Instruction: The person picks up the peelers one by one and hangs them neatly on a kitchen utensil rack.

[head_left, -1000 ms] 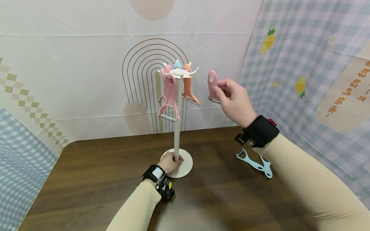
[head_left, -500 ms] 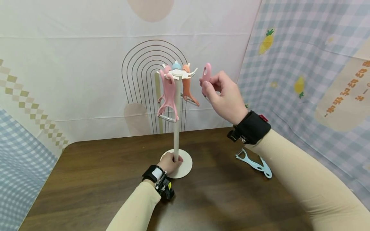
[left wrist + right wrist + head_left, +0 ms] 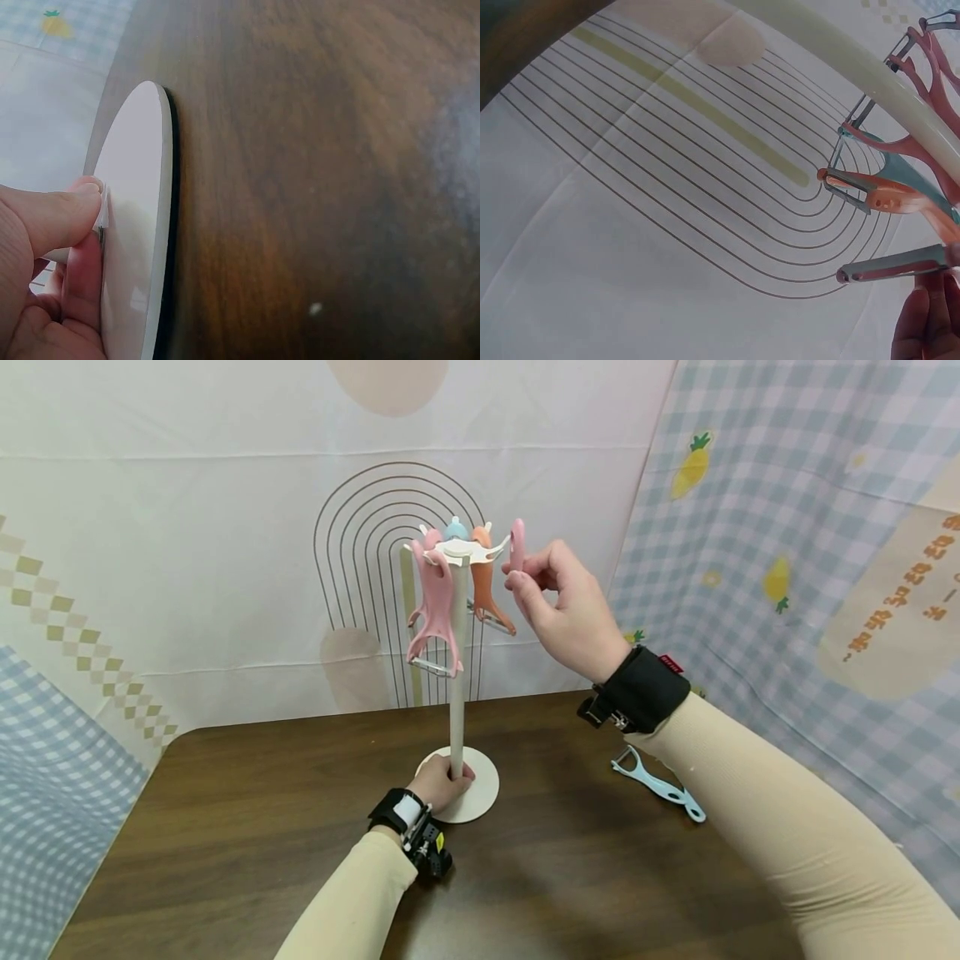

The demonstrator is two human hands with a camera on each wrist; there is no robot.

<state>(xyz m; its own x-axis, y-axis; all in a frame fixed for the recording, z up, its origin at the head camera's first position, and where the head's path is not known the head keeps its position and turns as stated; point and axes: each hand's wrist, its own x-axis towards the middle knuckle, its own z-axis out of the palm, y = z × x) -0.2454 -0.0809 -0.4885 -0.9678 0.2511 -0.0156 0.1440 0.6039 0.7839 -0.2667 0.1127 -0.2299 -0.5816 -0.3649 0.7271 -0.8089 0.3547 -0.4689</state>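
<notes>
My right hand pinches a pink peeler between thumb and fingers, its looped end up, right at the tip of a hook on the stand's right side. In the right wrist view the blade end of that peeler points away from the fingers. Low on the white stand, my left hand grips the pole just over the round base. From the other hooks hang several pink peelers, an orange peeler and a light blue peeler, mostly hidden behind the stand top.
A light blue peeler lies on the brown wooden table, partly under the right forearm in the head view. Behind the table hangs a white patterned cloth, with a blue checked cloth on the right.
My right hand has moved left to the stand with the pink peeler, which has turned from showing its face to showing its edge. My left hand has stayed on the pole.
</notes>
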